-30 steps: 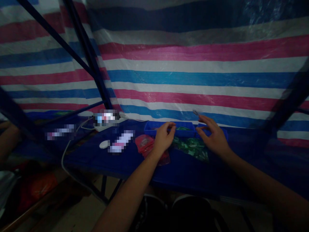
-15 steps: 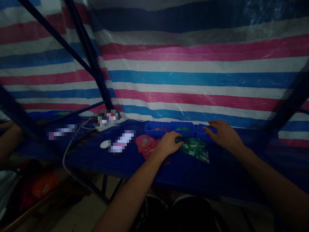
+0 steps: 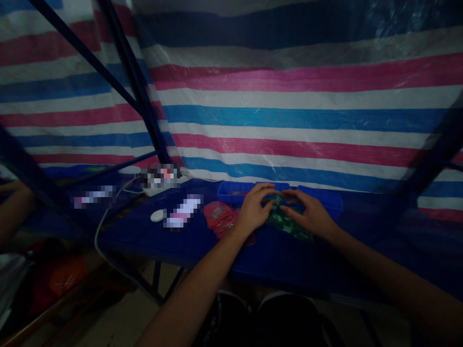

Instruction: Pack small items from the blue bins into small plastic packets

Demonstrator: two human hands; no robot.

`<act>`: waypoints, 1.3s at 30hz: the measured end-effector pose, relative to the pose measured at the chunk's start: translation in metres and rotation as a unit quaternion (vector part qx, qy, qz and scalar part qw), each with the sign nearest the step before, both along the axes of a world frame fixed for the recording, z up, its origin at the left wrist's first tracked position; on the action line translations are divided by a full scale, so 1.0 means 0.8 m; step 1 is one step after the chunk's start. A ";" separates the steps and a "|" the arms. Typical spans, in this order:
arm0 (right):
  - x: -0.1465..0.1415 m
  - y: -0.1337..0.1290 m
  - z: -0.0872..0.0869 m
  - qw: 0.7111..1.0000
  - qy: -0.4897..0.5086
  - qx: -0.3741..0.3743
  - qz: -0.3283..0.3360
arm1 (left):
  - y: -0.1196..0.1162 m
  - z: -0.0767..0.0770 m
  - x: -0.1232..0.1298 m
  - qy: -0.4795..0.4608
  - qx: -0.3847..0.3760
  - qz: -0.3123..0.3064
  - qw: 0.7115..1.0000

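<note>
My left hand [image 3: 255,207] is curled around the upper end of a small green plastic bag [image 3: 278,200], thumb and fingers bent toward it. Facing it from the other side is my right hand [image 3: 307,212], its bent fingertips close against the same bag; what they pinch, if anything, is too small and dark to make out. Beneath both hands lies a pile of green plastic bags [image 3: 289,226], partly covered by the right hand. A stack of red plastic bags [image 3: 219,217] rests beside my left wrist.
Blue trays [image 3: 235,188] [image 3: 331,198] line the back of the blue table [image 3: 188,246]; the middle one is mostly behind my hands. To the left are a white round object [image 3: 156,216], a blurred-out item, and a power strip [image 3: 164,185] with a cable. Another person's arm [image 3: 14,207] shows far left.
My right hand has come from the right-hand blue tray, leftward and down, to meet my left hand. The left fingers have risen slightly with the green bag between the hands.
</note>
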State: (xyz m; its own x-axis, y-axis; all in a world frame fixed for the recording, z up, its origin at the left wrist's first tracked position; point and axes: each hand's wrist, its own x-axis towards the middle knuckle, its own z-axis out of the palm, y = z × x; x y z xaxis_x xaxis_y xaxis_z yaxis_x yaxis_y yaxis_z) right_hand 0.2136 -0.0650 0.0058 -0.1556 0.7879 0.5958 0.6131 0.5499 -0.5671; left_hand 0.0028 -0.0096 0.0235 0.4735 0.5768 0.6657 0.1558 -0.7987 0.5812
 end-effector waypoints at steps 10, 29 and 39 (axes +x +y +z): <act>-0.002 0.006 -0.002 0.953 0.263 -0.144 0.044 | -0.004 -0.005 0.007 -0.075 -0.107 -0.053 0.990; -0.007 0.001 0.003 0.962 0.263 -0.066 0.029 | 0.013 -0.017 0.007 -0.063 -0.173 -0.027 0.982; 0.001 0.017 -0.019 0.919 0.354 -0.170 0.033 | 0.006 -0.014 0.006 0.019 -0.033 -0.019 0.999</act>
State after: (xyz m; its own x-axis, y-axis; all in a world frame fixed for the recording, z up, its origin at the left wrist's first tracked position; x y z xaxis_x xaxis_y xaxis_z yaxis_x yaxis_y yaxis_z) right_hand 0.2146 -0.0516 -0.0096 0.1219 0.9502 0.2867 -0.0050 0.2894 -0.9572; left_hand 0.0072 -0.0049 0.0121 0.5212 0.5997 0.6072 0.1488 -0.7645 0.6273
